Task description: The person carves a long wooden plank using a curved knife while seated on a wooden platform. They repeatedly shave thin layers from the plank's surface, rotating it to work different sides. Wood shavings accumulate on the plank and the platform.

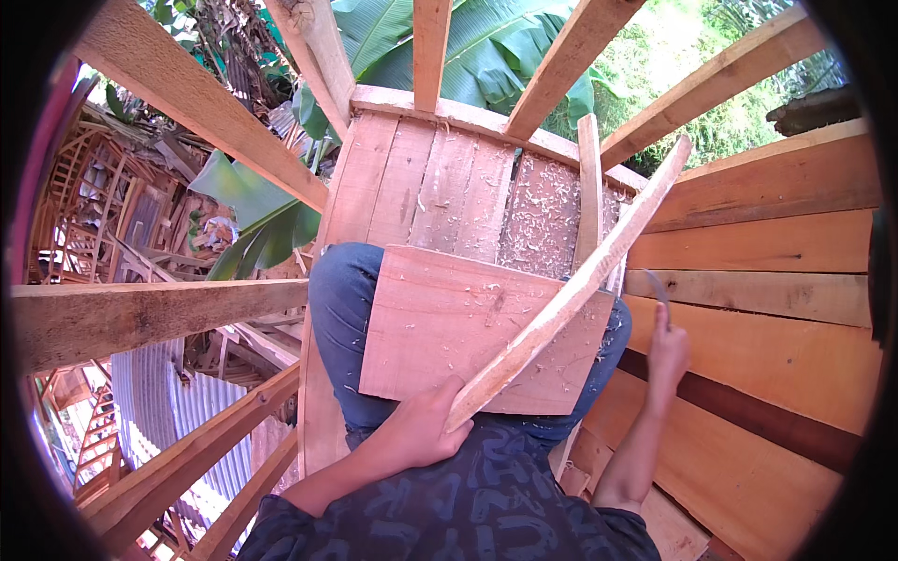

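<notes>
A person's left grip [432, 423] was closed around the near end of a long, slightly curved stick [575, 285], fingers wrapped over the wood. From that grip the stick slanted up and to the right, crossing above a flat board [444, 313] and reaching well beyond it. Whether the stick touched the board could not be told.

The right grip [668, 353], off to the right of the left grip and farther forward, was closed tight on a knife [657, 285], its handle mostly hidden in the fist. The thin, curved blade rose from the top of that grip and bent to the left, apart from the stick.

The board lay across the person's jeans [348, 313], just ahead of the left grip, with a few curled shavings [547, 215] on its face. More shavings littered the planks [374, 178] ahead of both grips, thickest ahead and to the right of the left one. A straight slat [588, 192] stood beyond the board, near the stick. To the right of the right grip ran a wooden wall [762, 252]; well to the left of the left grip, beams [159, 323] stretched outward above metal sheets [210, 425].
</notes>
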Motion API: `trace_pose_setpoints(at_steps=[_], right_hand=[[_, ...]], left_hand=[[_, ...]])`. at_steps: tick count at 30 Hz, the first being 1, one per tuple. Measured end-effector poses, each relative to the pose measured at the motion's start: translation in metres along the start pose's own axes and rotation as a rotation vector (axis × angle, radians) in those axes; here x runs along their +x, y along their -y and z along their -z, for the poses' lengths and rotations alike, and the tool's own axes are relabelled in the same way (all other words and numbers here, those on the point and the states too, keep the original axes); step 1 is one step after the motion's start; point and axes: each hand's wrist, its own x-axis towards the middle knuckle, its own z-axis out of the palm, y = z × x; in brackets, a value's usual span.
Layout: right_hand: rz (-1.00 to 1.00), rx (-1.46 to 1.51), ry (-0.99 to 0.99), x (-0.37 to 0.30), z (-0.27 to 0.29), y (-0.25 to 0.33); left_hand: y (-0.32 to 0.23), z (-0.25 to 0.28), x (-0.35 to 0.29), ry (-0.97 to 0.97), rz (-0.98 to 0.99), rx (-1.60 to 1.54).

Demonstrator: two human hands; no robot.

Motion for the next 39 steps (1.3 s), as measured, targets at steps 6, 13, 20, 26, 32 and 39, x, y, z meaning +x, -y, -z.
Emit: trace_pose_setpoints(at_steps=[6,13,20,26,32,39], right_hand=[[0.314,0.068,0.087,-0.071,0.050,0.066],[0.690,0.049,0.172,-0.096,-0.002,0.084],[0.098,0.194,-0.017,0.010,0.033,0.030],[0.403,0.574,0.240,-0.067,-0.003,0.070],[0.173,1.212,0.470,-0.085,-0.012,0.107],[-0.021,1.453,0.585,-0.087,0.003,0.128]], left_hand=[[0.001,0.002,0.010,-0.022,0.001,-0.006],[-0.001,0.007,0.012,0.026,0.023,-0.058],[0.014,0.004,0.009,0.037,-0.086,-0.051],[0.014,0.000,0.011,0.054,-0.075,-0.106],[0.002,0.002,0.001,-0.082,-0.167,0.006],[-0.024,0.009,-0.003,-0.140,-0.080,0.228]])
